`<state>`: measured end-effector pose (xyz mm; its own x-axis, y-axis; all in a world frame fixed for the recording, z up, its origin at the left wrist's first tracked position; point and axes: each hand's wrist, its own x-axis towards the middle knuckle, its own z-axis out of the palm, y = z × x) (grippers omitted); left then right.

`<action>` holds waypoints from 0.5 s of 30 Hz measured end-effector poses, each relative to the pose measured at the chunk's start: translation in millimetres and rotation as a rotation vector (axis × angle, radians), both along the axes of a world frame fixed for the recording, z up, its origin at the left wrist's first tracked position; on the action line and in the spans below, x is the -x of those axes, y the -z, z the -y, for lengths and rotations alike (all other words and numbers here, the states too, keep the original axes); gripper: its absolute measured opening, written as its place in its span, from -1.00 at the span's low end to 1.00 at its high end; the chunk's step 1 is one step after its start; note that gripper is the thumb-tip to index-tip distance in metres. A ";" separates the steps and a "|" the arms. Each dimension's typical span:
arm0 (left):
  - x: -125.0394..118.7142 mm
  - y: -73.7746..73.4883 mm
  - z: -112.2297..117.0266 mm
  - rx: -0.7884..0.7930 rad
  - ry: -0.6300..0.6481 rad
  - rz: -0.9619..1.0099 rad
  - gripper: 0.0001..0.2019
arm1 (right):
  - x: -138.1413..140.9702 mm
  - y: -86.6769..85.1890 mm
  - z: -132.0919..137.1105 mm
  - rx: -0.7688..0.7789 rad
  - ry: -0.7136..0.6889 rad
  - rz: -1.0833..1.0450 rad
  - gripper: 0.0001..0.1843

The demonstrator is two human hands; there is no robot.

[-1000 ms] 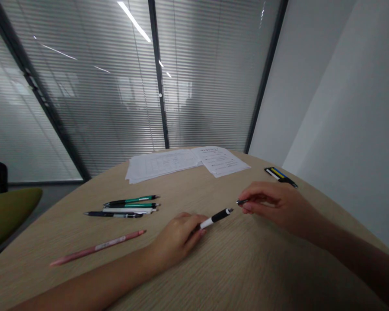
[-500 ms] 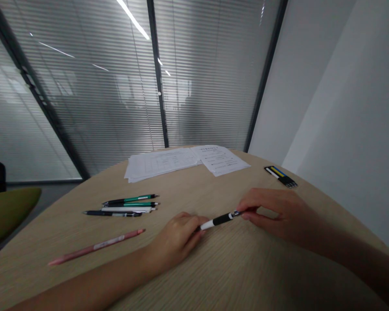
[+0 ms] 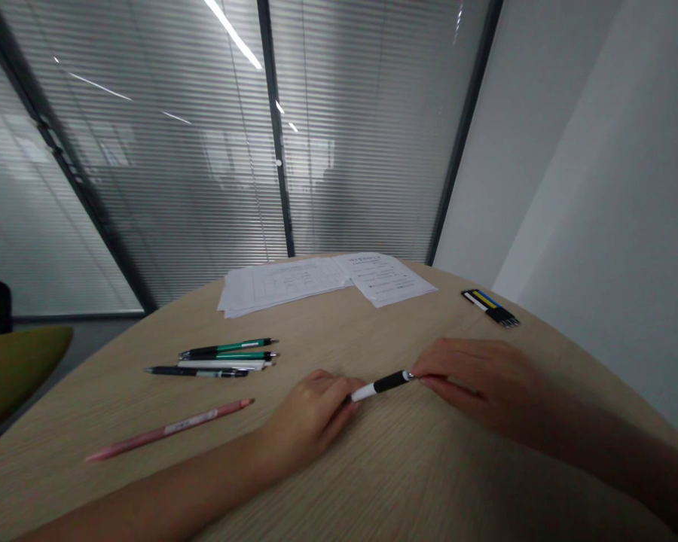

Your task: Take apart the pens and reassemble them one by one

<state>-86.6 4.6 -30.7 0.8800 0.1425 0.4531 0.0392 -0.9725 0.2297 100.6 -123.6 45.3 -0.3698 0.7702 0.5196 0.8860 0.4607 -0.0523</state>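
A white pen with a black grip [image 3: 392, 382] is held slanting between my two hands, just over the table. My left hand [image 3: 316, 412] is closed around its white end, which the fingers partly cover. At the other end, my right hand [image 3: 474, 376] pinches the silvery tip between thumb and fingers, so the very tip is hidden. Left of my left hand lies a pink pen [image 3: 172, 430]. Beyond it, several pens rest side by side: two green and black pens [image 3: 242, 347], a white pen [image 3: 226, 366] and a black pen [image 3: 197, 372].
White printed papers [image 3: 288, 284] lie at the far side of the round wooden table [image 3: 339, 331]. A flat black set of slim blue, yellow and white sticks [image 3: 490, 308] is near the right edge. A green chair [image 3: 16, 361] stands at the left.
My right hand's fingers have closed in further over the pen's silvery tip, and less of the tip shows. My left hand stays in place.
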 end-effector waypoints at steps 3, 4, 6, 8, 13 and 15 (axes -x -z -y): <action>0.6 -0.3 0.7 -0.035 -0.006 0.009 -0.84 | -1.3 0.0 -0.1 0.020 0.017 -0.027 -0.81; 0.9 -0.4 0.8 -0.045 -0.008 0.014 -0.83 | -2.3 -0.1 -0.3 0.036 0.024 -0.038 -0.82; 1.5 -0.6 0.7 -0.054 -0.005 0.030 -0.83 | -4.8 -0.4 -1.3 0.061 0.051 -0.062 -0.84; 2.1 -0.6 0.4 -0.054 0.004 0.059 -0.82 | -7.2 -1.1 -2.9 0.086 0.083 -0.086 -0.85; 3.9 0.8 -0.3 -0.062 0.030 0.134 -0.80 | -8.6 -2.9 -6.3 0.164 0.184 -0.189 -0.87; 4.5 1.4 -0.4 -0.066 0.039 0.156 -0.78 | -7.9 -3.0 -6.4 0.197 0.215 -0.216 -0.88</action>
<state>-91.2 5.0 -32.0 0.8023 0.0748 0.5922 -0.0303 -0.9857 0.1656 108.5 -117.2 48.4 -0.0864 0.9117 0.4016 0.9204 0.2273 -0.3180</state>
